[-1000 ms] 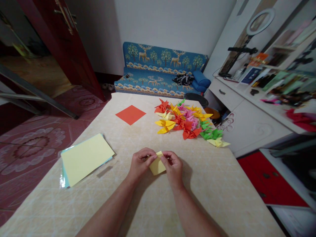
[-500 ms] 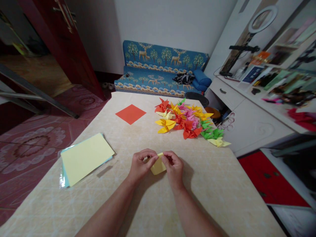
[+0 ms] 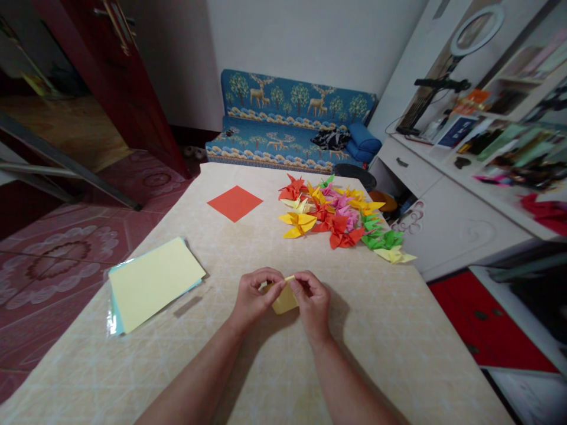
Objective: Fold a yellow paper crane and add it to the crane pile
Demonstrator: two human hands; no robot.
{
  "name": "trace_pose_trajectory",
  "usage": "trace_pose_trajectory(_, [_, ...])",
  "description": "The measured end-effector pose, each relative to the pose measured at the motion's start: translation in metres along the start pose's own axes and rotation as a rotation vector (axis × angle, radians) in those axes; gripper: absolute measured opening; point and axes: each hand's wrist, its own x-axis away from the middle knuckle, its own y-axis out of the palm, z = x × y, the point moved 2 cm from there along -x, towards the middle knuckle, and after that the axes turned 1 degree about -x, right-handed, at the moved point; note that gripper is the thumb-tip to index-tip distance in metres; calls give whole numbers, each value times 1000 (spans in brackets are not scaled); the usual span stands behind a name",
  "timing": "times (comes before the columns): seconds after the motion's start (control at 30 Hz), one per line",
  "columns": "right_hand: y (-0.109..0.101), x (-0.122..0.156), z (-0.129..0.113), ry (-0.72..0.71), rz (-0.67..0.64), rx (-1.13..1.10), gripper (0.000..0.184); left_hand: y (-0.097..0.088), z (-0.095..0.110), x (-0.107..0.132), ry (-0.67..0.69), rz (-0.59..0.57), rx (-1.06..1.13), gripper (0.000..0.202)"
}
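Note:
A small folded yellow paper (image 3: pixel 284 300) is pinched between both my hands, just above the beige table (image 3: pixel 381 336). My left hand (image 3: pixel 254 297) grips its left side with thumb and fingers closed. My right hand (image 3: pixel 313 302) pinches its upper right edge. Much of the paper is hidden behind my fingers. A stack of pale yellow sheets (image 3: pixel 153 283) in a clear sleeve lies to the left. A flat red square sheet (image 3: pixel 234 203) lies farther back.
A heap of folded paper figures (image 3: pixel 341 219) in red, yellow, pink and green sits at the back right of the table. A blue patterned sofa (image 3: pixel 287 127) stands beyond the table. White cabinets and cluttered shelves (image 3: pixel 465 195) line the right side.
Both hands have drawn closer together over the yellow paper, so less of it shows than before. The view has shifted slightly.

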Motion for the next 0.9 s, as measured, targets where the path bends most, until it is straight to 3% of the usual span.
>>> trace_pose_trajectory(0.33, [1,1,2,-37,-1,18,9,2,-2,1,-10,-3,-1,13])
trace_pose_trajectory(0.57, [0,3,3,-21,1,45,12,6,-11,4,-143,20,75,14])
trace_pose_trajectory(0.73, [-1,2,2,12,1,42,13,6,-9,3,-153,-54,42,18])
trace_pose_trajectory(0.9, [-3,1,6,74,6,31,15,3,-9,3,-151,-54,-18,22])
